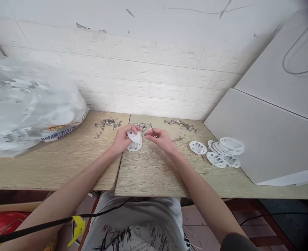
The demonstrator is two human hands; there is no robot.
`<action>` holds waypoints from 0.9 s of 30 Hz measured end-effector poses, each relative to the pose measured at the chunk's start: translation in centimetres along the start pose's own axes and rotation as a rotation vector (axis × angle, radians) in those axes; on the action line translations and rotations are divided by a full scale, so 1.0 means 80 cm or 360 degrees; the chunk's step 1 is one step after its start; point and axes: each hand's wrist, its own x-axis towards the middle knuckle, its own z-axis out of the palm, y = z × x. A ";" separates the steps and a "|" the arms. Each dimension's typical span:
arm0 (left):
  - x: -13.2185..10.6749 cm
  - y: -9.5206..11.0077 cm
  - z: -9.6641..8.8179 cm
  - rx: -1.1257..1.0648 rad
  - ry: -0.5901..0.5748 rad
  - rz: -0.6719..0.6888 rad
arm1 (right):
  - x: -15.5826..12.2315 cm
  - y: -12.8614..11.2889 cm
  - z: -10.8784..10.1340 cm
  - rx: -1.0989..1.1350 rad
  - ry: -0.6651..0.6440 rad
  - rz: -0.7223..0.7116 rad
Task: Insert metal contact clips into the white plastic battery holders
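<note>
Plastic bag (25, 104) bulging at far left on the wooden bench (65, 164), small metal bits (109, 123) scattered just past it. Left hand (122, 139) next, fingers curled and gripping a white oval plastic part (134, 141), held just above the bench at centre. Right hand (160, 137) close beside, fingers pinching a thin metal pin (152, 129) near the part. More metal bits (180, 124) behind, then a pile of white oval parts (223, 151) beside a white box (269, 139).

A bag (25, 104) lies left on the table (154, 174), stacked discs (222, 151) right, metal bits (180, 123) behind.
</note>
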 end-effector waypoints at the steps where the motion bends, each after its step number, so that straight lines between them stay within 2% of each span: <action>1: 0.000 0.000 0.000 0.0023 -0.0007 0.0011 | -0.001 -0.001 0.003 0.0043 -0.0012 -0.0027; 4: -0.001 -0.002 0.001 0.0121 -0.0037 0.0026 | -0.004 -0.003 0.012 0.0098 -0.0058 -0.0075; 8: -0.002 -0.004 0.002 0.0225 -0.0053 0.0067 | -0.009 -0.008 0.019 -0.0022 -0.0095 -0.0138; 13: -0.002 -0.006 0.000 0.0361 -0.0072 0.0119 | -0.012 -0.011 0.025 -0.0223 -0.0033 -0.0157; 19: -0.003 -0.006 0.000 0.0371 -0.0038 0.0178 | -0.014 -0.007 0.035 -0.0339 0.0040 -0.0199; 27: -0.003 -0.003 0.003 0.0302 0.0032 0.0144 | -0.018 -0.010 0.041 -0.0164 -0.0031 -0.0160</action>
